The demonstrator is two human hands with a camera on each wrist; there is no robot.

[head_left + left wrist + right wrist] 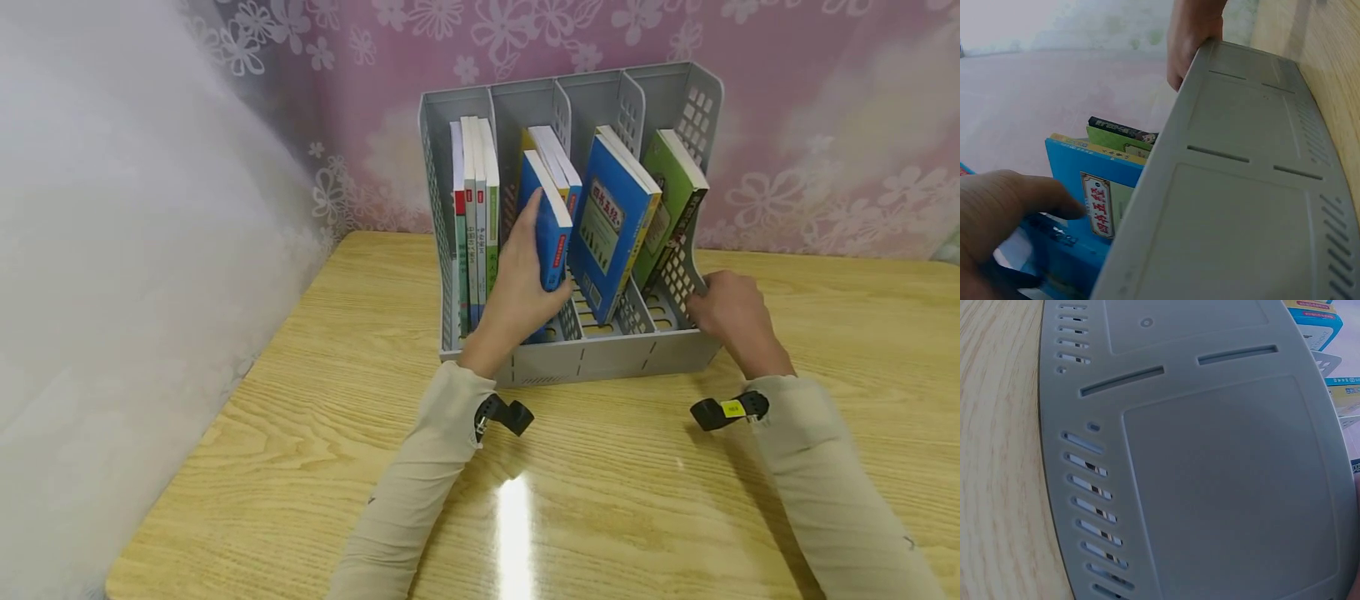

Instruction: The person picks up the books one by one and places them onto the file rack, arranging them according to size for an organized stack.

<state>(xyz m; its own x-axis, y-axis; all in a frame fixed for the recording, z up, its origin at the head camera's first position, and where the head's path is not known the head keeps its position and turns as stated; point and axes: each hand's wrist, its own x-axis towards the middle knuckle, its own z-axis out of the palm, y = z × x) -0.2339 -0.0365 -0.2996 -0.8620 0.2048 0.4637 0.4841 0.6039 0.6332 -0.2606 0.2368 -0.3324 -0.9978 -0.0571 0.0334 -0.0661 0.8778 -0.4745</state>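
A grey four-slot file rack point(547, 365) stands upright on the table. My left hand point(517, 287) grips a blue book point(557, 258) in the second slot from the left, thumb on its spine and fingers on the far cover. Behind that book lean more books point(561, 162) with white page edges. My right hand point(733, 321) holds the rack's right side wall near the lower front corner; in the left wrist view its fingers curl over the edge. The right wrist view is mostly filled by the rack's front panel point(1229, 487), hiding nearly all of that hand.
Several slim books point(476, 208) stand in the leftmost slot. A blue and yellow book point(611, 225) leans in the third slot, a green book point(671, 208) in the rightmost. Behind the wooden table point(600, 500) hangs a pink flowered curtain point(810, 125); pale fabric point(135, 250) borders its left edge.
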